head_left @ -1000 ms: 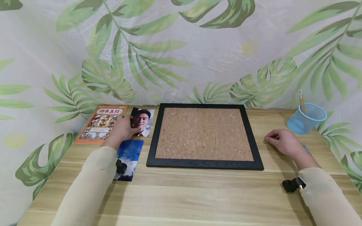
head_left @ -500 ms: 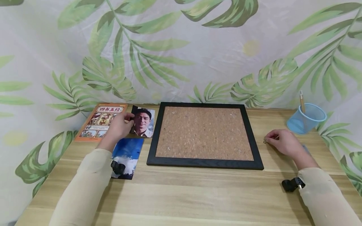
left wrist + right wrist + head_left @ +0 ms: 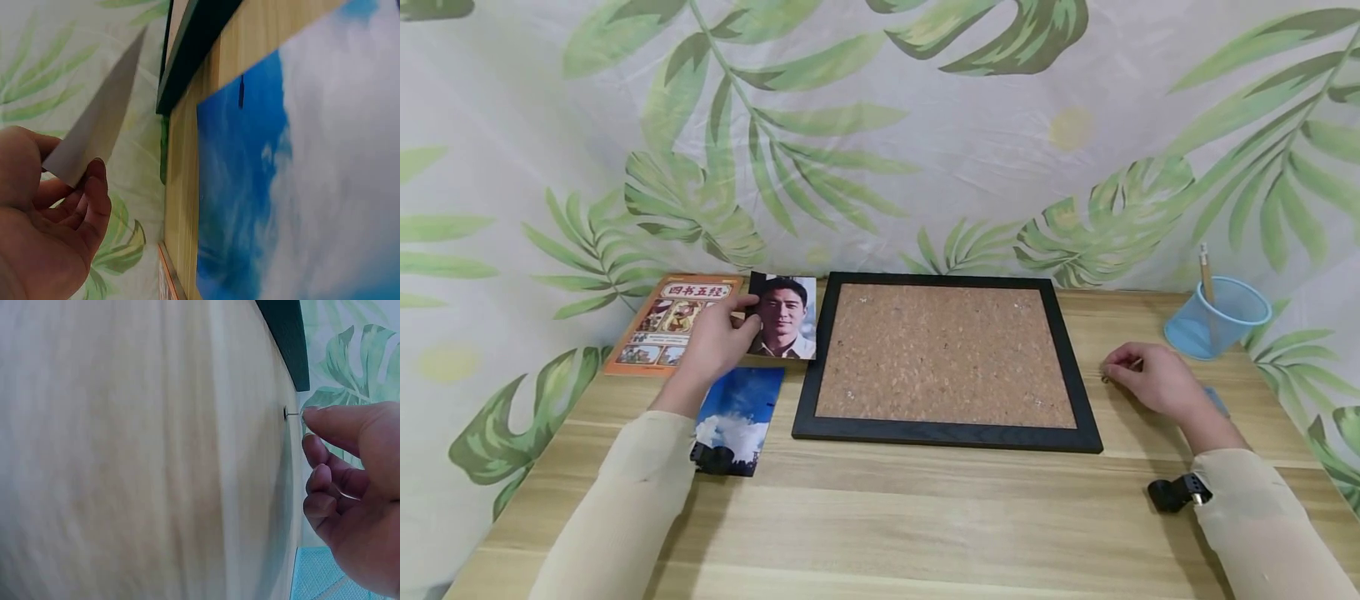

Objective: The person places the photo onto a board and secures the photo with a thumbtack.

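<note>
My left hand pinches the left edge of a portrait photo. In the left wrist view the photo stands out from thumb and fingers, raised off the table, with its pale back showing. A sky photo lies flat on the wood below that wrist. Right of the framed cork board, my right hand is low over the table, fingers curled. Its thumb and fingertip pinch the thin shaft of a thumbtack, whose dark head is close to the wood in the right wrist view.
An orange book lies at the back left, partly behind my left hand. At the back right stands a blue mesh pen cup with a pencil in it. A small blue item shows beside my right wrist.
My left hand has drawn the portrait photo up off the table and a little toward the board, where it now overlaps the frame's left edge in view. The right hand has stayed put.
</note>
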The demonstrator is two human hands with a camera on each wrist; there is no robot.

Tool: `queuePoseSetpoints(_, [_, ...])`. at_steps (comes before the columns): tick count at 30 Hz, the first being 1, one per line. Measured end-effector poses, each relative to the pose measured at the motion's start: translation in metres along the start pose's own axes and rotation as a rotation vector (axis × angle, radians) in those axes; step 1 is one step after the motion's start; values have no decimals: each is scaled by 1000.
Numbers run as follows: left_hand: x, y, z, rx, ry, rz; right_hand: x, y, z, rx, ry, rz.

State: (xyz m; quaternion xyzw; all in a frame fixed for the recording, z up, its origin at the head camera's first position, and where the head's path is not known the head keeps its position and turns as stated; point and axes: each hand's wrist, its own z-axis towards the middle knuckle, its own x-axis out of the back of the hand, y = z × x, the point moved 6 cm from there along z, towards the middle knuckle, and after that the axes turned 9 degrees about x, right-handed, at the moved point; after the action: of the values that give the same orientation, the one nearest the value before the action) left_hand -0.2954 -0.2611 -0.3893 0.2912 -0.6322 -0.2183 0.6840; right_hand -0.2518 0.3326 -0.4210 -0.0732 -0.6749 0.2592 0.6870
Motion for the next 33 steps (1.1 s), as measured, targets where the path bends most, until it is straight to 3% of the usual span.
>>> queuePoseSetpoints(13, [-26, 18, -12, -45, -110, -114, 10, -15, -2, -5, 91, 50])
queuePoseSetpoints(26, [-58, 36, -19, -41, -213, -167, 7, -28, 3, 47, 117, 121])
queuePoseSetpoints(33, [-73, 49, -21, -56, -222, -154, 1, -41, 10, 38, 81, 146])
